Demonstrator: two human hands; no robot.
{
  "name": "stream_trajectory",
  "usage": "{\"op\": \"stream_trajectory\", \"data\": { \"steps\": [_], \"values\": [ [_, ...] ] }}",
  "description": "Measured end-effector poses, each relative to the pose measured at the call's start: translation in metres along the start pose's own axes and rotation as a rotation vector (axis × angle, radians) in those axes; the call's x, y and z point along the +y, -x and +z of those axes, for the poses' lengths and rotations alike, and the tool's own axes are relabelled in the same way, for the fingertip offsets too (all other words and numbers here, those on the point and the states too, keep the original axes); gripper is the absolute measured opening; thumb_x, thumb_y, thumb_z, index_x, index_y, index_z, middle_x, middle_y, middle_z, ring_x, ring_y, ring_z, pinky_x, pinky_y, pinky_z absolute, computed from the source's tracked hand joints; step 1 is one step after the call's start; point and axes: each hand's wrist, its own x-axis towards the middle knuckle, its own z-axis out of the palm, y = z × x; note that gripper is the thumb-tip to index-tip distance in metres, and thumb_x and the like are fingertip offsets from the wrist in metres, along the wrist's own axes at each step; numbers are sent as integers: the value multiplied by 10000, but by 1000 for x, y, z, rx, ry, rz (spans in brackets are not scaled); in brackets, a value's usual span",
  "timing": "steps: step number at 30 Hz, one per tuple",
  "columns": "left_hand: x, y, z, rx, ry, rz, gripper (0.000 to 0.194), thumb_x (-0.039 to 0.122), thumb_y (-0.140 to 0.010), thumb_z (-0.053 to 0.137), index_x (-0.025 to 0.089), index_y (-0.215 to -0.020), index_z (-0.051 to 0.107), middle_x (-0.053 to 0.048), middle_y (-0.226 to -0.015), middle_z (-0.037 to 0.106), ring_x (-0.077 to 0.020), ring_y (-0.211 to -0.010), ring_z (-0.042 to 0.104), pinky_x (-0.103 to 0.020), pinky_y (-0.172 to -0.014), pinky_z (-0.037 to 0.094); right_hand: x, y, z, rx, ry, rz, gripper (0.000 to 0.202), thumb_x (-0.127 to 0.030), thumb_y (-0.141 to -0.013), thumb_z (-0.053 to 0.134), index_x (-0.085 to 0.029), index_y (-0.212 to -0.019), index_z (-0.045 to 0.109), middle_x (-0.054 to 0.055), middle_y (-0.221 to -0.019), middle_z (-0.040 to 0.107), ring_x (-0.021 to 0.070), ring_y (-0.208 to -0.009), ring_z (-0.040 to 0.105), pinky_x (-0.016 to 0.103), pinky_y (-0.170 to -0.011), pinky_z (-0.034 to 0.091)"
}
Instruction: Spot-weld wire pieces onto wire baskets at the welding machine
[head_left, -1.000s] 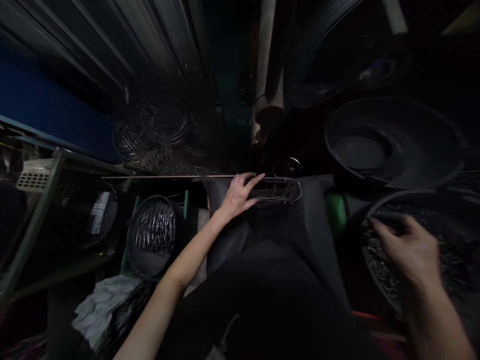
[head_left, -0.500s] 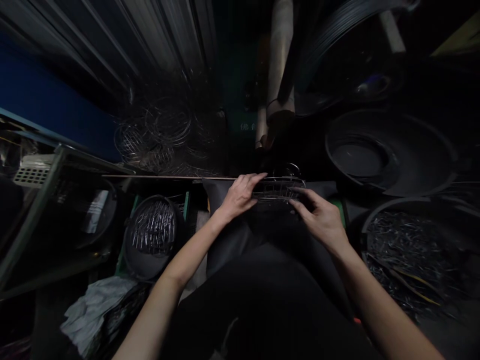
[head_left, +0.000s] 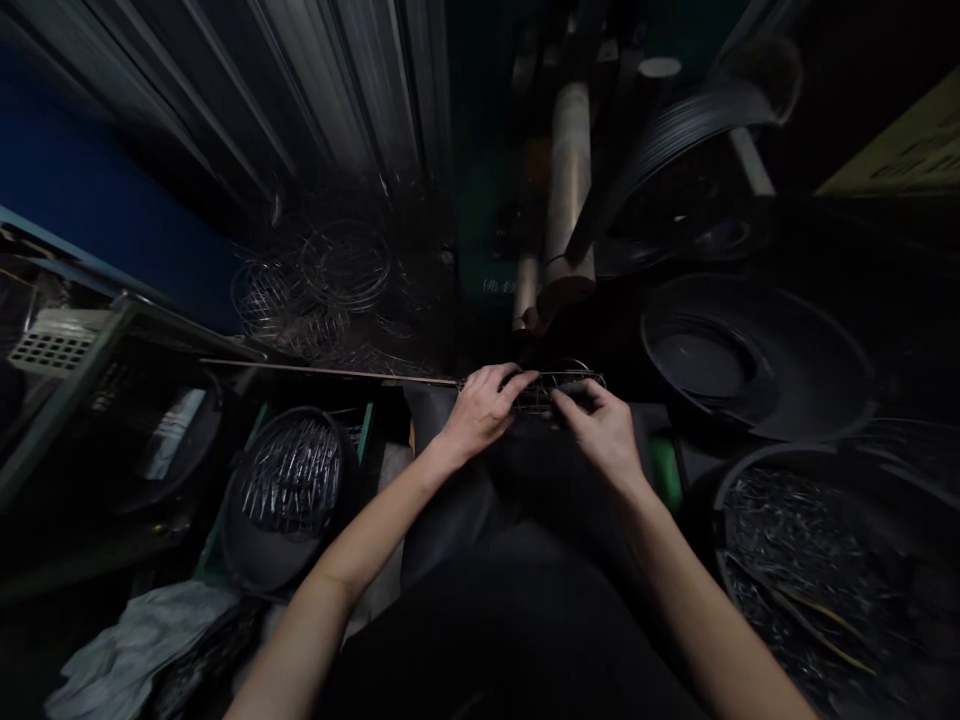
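Between my two hands is a small round wire frame point(head_left: 543, 380), a basket-like piece of thin metal wire, dark and partly hidden by my fingers. My left hand point(head_left: 484, 410) is closed around its left side, thumb and fingers on the wire. On the right, my right hand point(head_left: 600, 425) pinches the near right part of the frame between thumb and fingers. The frame sits just in front of the machine's metal cylinders point(head_left: 570, 190), above dark cloth over my lap. Fine wire details are too dim to make out.
To the left, a black basin point(head_left: 262, 555) holds many short metal pieces, and wire rings point(head_left: 345, 265) pile up behind. A thin rod point(head_left: 330, 372) runs leftward from my left hand. On the right stand a tub of metal bits point(head_left: 795, 540) and a large dark basin point(head_left: 814, 385).
My right hand has come leftward, closer to my left hand, and its fingers have closed further on the wire frame. The view has tilted up slightly.
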Motion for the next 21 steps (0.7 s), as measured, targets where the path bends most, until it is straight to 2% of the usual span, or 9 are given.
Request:
{"op": "stream_trajectory", "data": {
  "steps": [3, 8, 11, 15, 21],
  "values": [
    [-2, -1, 1, 6, 2, -22, 780, -78, -656, 658, 196, -1311, 334, -85, -1231, 409, -252, -1099, 432, -385, -920, 460, -6, 3, 10, 95, 77, -74, 369, -492, -756, 591, -139, -862, 618, 29, -788, 624, 130, -661, 583, 229, -615, 450],
    [-7, -5, 4, 72, 20, -23, 770, -90, -641, 644, 181, -1298, 346, -96, -1212, 426, -257, -1099, 441, -379, -930, 454, -8, 5, 25, 241, 134, -335, 293, -412, -819, 565, -122, -844, 600, 21, -790, 614, 101, -676, 572, 194, -634, 450],
    [-10, -6, 6, 112, 18, -17, 741, -91, -658, 643, 176, -1286, 354, -97, -1201, 436, -255, -1091, 450, -380, -917, 455, -6, 0, 31, 293, 171, -436, 249, -361, -833, 567, -114, -820, 588, 20, -755, 598, 87, -641, 542, 185, -612, 437],
    [-15, -7, 10, 143, 38, -24, 713, -69, -694, 676, 177, -1286, 363, -93, -1209, 438, -246, -1099, 451, -369, -932, 441, -4, -7, 35, 314, 183, -472, 242, -357, -842, 562, -117, -826, 586, 30, -769, 597, 100, -669, 547, 207, -636, 440],
    [-23, -14, 13, 194, 40, 3, 746, -99, -672, 697, 178, -1281, 365, -84, -1198, 447, -235, -1091, 459, -354, -940, 431, -4, -14, 36, 330, 165, -486, 221, -332, -845, 566, -112, -836, 588, 28, -770, 595, 100, -676, 551, 212, -643, 437]
  ]
}}
